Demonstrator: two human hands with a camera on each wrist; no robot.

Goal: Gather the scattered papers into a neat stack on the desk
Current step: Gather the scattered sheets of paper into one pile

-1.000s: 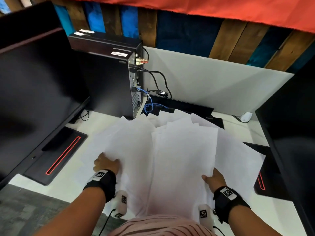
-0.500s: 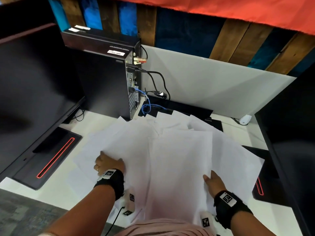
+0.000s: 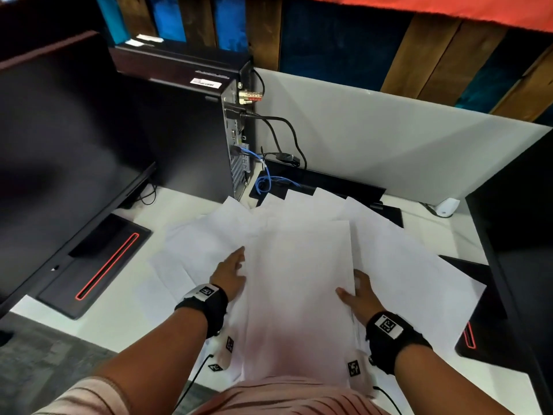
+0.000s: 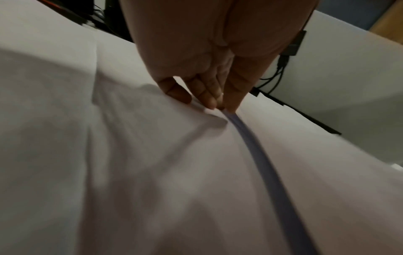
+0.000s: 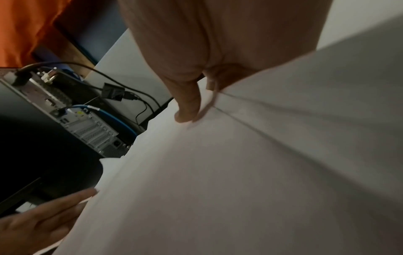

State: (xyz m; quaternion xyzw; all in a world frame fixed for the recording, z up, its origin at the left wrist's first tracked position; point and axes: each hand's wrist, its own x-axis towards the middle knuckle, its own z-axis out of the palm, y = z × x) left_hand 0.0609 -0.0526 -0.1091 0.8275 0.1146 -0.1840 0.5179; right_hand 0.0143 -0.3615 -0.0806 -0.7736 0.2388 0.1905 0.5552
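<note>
Several white papers [image 3: 299, 265] lie fanned and overlapping on the white desk [image 3: 119, 310], with a taller pile in the middle. My left hand [image 3: 232, 271] has straight fingers pushing against that pile's left edge. In the left wrist view the fingertips [image 4: 209, 101] press into crumpling sheets [image 4: 152, 155]. My right hand [image 3: 357, 292] holds the pile's right edge, thumb on top. The right wrist view shows the thumb [image 5: 187, 107] on the paper [image 5: 218, 172], the other fingers hidden under a sheet, and the left hand [image 5: 43, 215] touching the far edge.
A black PC tower [image 3: 185, 130] with cables [image 3: 266, 181] stands behind the papers. A dark monitor [image 3: 59, 160] and its red-lined base [image 3: 98, 265] fill the left. Another monitor [image 3: 523, 235] stands at the right. A white divider panel [image 3: 389, 145] closes the back.
Both hands have moved inward, drawing the sheets toward the middle. The left hand went from resting curled on the left sheets to straight fingers at the pile's edge.
</note>
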